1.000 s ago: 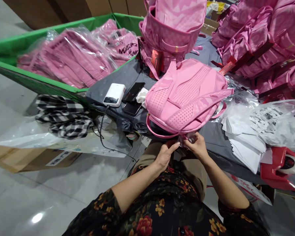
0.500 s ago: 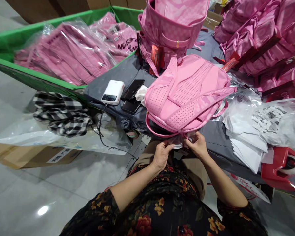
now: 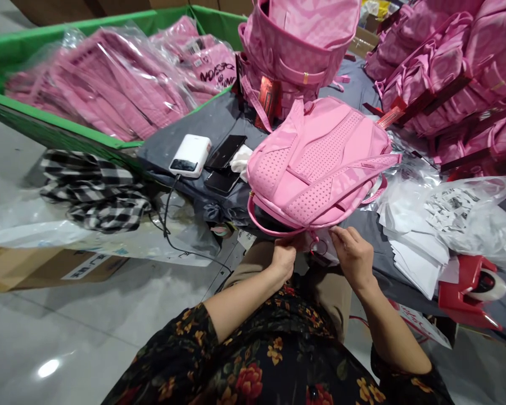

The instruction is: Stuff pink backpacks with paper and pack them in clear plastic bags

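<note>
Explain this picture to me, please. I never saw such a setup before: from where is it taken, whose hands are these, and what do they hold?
There is no machine here. The view comes from a camera worn on a person's head, looking down, so the arms at the bottom are that person's own. On the grey-covered table lies a pink backpack, padded back upward. The left hand is at its lower edge, by a small piece of clear plastic; I cannot tell whether it holds anything. The right hand is beside that plastic, fingers open. Nearby are a white power bank, two black phones and white papers. Behind, a green bin holds pink items in clear plastic bags.
</note>
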Motion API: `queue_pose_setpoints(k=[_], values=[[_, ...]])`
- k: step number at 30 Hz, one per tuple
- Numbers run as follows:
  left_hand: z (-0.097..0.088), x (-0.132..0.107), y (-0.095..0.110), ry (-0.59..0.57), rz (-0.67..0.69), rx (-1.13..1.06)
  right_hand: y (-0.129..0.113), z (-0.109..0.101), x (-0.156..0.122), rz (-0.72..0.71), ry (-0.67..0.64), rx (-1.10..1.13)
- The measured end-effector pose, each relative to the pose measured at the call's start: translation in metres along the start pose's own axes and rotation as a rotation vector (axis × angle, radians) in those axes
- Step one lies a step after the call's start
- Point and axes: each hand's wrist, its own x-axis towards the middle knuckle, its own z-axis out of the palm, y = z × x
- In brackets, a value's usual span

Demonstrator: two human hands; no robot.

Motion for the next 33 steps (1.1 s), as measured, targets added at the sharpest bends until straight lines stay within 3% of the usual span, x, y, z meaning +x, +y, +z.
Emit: queue_pose_setpoints(k=[3, 7, 12, 15, 21, 27, 33], values=[[0.005, -0.01, 0.007, -0.052, 0.004, -0.054, -0.014, -0.014, 0.007, -0.115, 0.036, -0.102], [0.008, -0.017, 0.014, -0.09, -0.087, -0.099, -0.029, -0.021, 0.02, -0.169, 0.054, -0.191], [0.012, -0.017, 0.022, -0.026, -0.206, -0.142, -0.05, -0.004, 0.021, -0.249, 0.087, -0.217], [0.01, -0.023, 0.028, -0.051, -0.162, -0.139, -0.061, 0.015, 0.013, -0.29, 0.017, -0.216], [0.002, -0.027, 0.037, -0.02, -0.152, -0.059, -0.064, 0.026, -0.009, -0.243, -0.103, -0.239], [0.001, -0.024, 0.032, -0.158, -0.111, -0.081, -0.062, 0.02, -0.025, -0.207, -0.097, -0.201], [0.008, -0.016, 0.016, -0.051, -0.025, -0.048, -0.056, 0.021, -0.032, -0.109, -0.051, -0.005]])
